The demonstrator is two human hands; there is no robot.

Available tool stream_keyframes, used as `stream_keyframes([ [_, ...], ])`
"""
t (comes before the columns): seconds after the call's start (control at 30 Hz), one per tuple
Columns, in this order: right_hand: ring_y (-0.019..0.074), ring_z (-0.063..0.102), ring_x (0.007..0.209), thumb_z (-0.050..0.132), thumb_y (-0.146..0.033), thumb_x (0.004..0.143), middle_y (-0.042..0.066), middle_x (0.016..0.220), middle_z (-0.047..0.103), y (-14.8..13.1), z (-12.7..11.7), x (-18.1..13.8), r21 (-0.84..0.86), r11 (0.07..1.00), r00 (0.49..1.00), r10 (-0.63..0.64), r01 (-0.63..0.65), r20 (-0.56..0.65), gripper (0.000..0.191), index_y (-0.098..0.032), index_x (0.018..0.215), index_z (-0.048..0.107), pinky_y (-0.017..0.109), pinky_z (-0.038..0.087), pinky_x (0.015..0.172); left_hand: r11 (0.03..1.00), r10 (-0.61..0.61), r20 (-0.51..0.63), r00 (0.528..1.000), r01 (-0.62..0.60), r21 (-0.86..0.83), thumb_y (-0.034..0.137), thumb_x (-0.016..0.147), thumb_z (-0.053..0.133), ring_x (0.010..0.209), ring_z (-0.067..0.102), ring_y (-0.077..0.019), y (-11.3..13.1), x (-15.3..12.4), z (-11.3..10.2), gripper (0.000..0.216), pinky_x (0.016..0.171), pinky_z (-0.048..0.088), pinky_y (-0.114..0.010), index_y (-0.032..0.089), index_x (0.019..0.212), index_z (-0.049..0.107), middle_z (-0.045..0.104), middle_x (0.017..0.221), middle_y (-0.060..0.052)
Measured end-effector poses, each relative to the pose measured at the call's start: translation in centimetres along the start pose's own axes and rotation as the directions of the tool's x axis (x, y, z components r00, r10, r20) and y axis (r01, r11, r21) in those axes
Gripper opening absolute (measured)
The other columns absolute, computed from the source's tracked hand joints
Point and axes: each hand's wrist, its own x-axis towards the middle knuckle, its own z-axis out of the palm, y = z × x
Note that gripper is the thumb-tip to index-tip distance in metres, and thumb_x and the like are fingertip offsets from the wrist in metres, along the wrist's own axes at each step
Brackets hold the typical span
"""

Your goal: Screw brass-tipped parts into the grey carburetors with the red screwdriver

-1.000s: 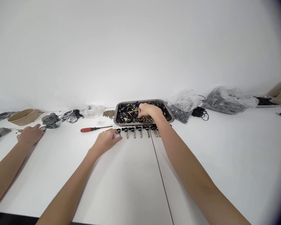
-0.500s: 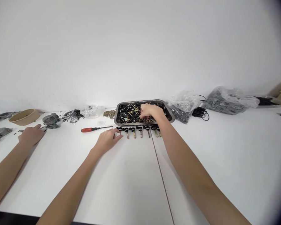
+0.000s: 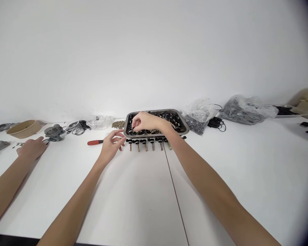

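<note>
Fingers on my left hand (image 3: pixel 111 145) are spread, and from far off I see nothing between them. This hand is just beside the left end of a row of metal parts (image 3: pixel 152 142) with black tops. If it swings right, I think it could knock the row crooked. A screwdriver (image 3: pixel 94 142) with a red handle goes behind the wrist; a bump might make it roll.

Past the row sits a metal tray (image 3: pixel 186 129) full of black and gold bits (image 3: pixel 174 119). My right hand (image 3: pixel 145 122) is over its left end, fingers bunched. I cannot tell if they pinch a bit. The bits look tangled, so lifting one could drag others up or make it slip.

The surface (image 3: pixel 133 191) is white with a dark line across it. Another person's hand (image 3: pixel 32 148) rests far left, near a grey metal lump (image 3: pixel 54 132). At the back lie black cords (image 3: pixel 217 123) and a big clear bag (image 3: pixel 242 111) of dark stuff. Behind stands a plain white wall (image 3: pixel 154 54).
</note>
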Motion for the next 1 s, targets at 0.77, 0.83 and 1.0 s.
stream_keyframes([
  [0.77, 0.0143, 0.062, 0.071, 0.062, -0.02, 0.08, 0.009, 0.089, 0.07, 4.5, -5.2, -3.0, -0.094, 0.944, 0.945, 0.307, -0.318, -0.109, 0.016, -0.014, 0.093, 0.067, 0.025, 0.043, 0.059, 0.992, -0.037, -0.032, 0.999, 0.033, -0.119, 0.035, 0.071, 0.076, 0.047, 0.054, -0.0128, -0.1, 0.0, -0.4, 0.039, 0.057, 0.046, -0.03, 0.014, 0.101, 0.064, 0.063, 0.056, -0.001],
  [0.83, 0.0141, 0.063, 0.071, 0.061, -0.018, 0.08, 0.009, 0.091, 0.07, 5.2, -5.6, -3.5, -0.09, 0.925, 0.929, 0.365, -0.37, -0.068, 0.018, -0.013, 0.096, 0.066, 0.024, 0.044, 0.058, 0.991, -0.047, -0.031, 0.998, 0.043, -0.123, 0.034, 0.07, 0.077, 0.047, 0.055, -0.0132, -0.1, 0.1, -0.5, 0.039, 0.058, 0.047, -0.03, 0.014, 0.1, 0.064, 0.063, 0.057, -0.001],
  [1.0, 0.0132, 0.063, 0.073, 0.061, -0.015, 0.08, 0.006, 0.095, 0.071, 6.0, -4.9, -2.9, -0.197, 0.878, 0.897, 0.441, -0.436, -0.022, 0.023, -0.015, 0.102, 0.065, 0.022, 0.044, 0.057, 0.991, -0.08, -0.004, 0.997, 0.079, -0.112, 0.031, 0.069, 0.077, 0.05, 0.058, -0.0143, 0.0, 0.0, -0.5, 0.038, 0.066, 0.048, -0.033, 0.015, 0.101, 0.065, 0.062, 0.056, 0.0],
])
